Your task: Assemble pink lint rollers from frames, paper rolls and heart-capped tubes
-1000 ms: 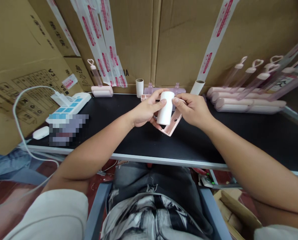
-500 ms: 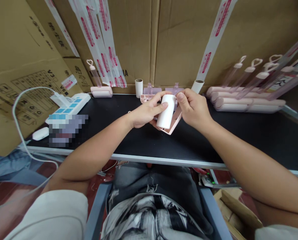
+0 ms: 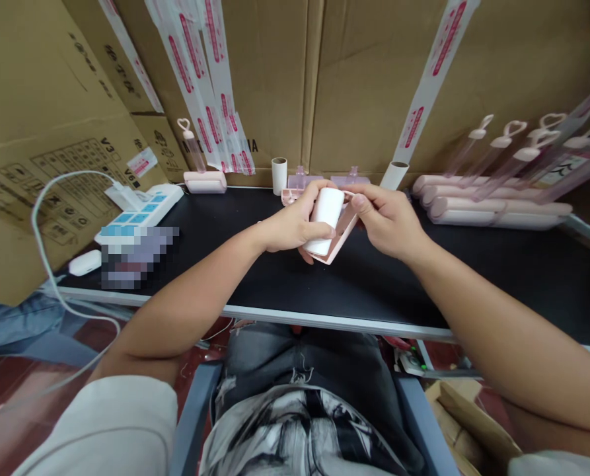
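Centrally, above the black tabletop (image 3: 265, 284), the white roll (image 3: 328, 208) is clamped by the left hand (image 3: 300, 223), its long axis slanted roughly along the open pink casing (image 3: 340, 239), whose far right edge is pinched by the right hand (image 3: 388, 217); whether it is seated cannot be told.

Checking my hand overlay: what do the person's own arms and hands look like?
The left hand and right hand are ungloved, with no ring visible on the fingers. The pale left sleeve is short, seamed near its hem; the right sleeve barely shows.
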The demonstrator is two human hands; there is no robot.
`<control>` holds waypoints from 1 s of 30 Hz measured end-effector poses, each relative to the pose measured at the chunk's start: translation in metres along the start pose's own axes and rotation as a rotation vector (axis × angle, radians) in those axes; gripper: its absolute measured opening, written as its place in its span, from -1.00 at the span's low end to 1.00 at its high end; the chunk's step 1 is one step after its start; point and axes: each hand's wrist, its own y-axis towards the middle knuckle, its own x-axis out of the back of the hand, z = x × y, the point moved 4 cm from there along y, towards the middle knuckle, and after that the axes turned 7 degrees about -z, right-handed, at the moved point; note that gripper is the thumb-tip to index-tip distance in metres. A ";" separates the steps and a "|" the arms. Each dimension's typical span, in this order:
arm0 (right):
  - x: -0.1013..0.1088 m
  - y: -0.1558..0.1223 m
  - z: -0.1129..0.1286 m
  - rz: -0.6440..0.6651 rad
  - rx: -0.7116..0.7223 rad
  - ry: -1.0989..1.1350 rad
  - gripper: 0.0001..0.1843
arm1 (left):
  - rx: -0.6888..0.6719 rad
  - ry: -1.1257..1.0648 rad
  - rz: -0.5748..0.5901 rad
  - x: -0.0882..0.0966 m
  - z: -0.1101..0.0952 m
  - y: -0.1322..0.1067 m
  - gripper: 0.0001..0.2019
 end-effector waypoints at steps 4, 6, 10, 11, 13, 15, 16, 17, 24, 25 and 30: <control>-0.001 -0.004 0.006 -0.077 0.055 -0.126 -0.34 | 0.045 0.016 0.011 -0.002 0.002 -0.001 -0.16; -0.002 -0.007 0.009 -0.116 0.056 -0.174 -0.39 | 0.070 0.007 0.019 -0.006 0.001 -0.003 -0.16; 0.000 -0.009 0.013 -0.179 0.014 -0.193 -0.44 | 0.074 0.006 0.048 -0.011 -0.006 -0.007 -0.19; 0.000 -0.009 0.014 -0.190 0.009 -0.185 -0.45 | 0.078 0.008 0.057 -0.011 -0.007 -0.007 -0.20; 0.001 -0.009 0.016 -0.202 0.007 -0.169 -0.47 | 0.081 0.013 0.072 -0.011 -0.007 -0.007 -0.22; 0.001 -0.009 0.017 -0.205 0.006 -0.160 -0.50 | 0.082 0.020 0.086 -0.011 -0.007 -0.007 -0.23; 0.000 -0.009 0.016 -0.205 0.005 -0.156 -0.52 | 0.081 0.022 0.091 -0.011 -0.007 -0.007 -0.22; 0.000 -0.009 0.016 -0.205 0.003 -0.153 -0.53 | 0.080 0.023 0.096 -0.011 -0.007 -0.007 -0.21; -0.004 -0.007 0.007 -0.190 -0.010 -0.122 -0.50 | 0.043 0.146 0.093 -0.012 -0.008 -0.007 -0.16; -0.004 -0.006 0.007 -0.195 -0.008 -0.091 -0.48 | 0.039 0.159 0.088 -0.012 -0.007 -0.007 -0.15; 0.003 -0.005 0.012 -0.275 0.092 0.106 -0.42 | -0.139 0.151 0.067 -0.015 0.000 -0.003 0.04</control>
